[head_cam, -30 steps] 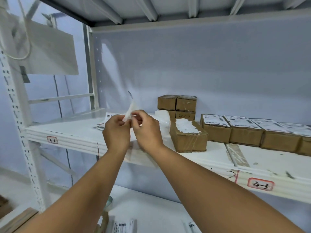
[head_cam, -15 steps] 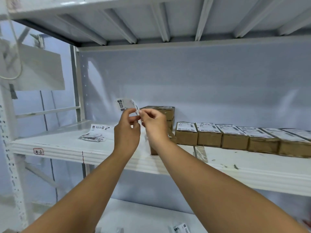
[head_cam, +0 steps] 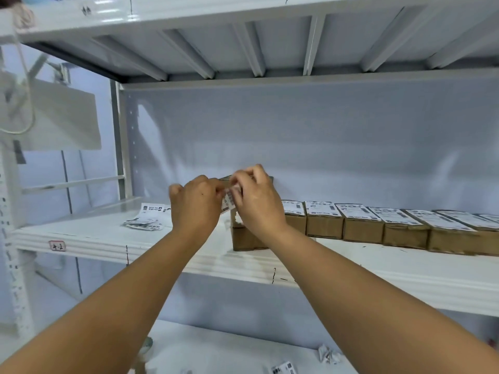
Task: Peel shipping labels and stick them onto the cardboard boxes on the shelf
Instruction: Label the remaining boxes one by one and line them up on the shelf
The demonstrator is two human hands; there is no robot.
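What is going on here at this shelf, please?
A person is labelling cardboard boxes on a white shelf. The left hand and the right hand pinch one shipping label between them, just above the nearest box. The row of boxes to its right already carries labels. A loose pile of labels lies further left.

The white metal shelf (head_cam: 81, 236) carries a small handwritten tag (head_cam: 57, 246) on its front lip. Toward its left lies a loose heap of labels (head_cam: 147, 220). Near the middle a lone cardboard box (head_cam: 244, 238) stands close to the front edge. Further back a row of boxes (head_cam: 361, 229) stands side by side, each topped with a printed sheet, and runs off to the right. The lower shelf (head_cam: 216, 354) holds a crumpled scrap of paper (head_cam: 328, 354).
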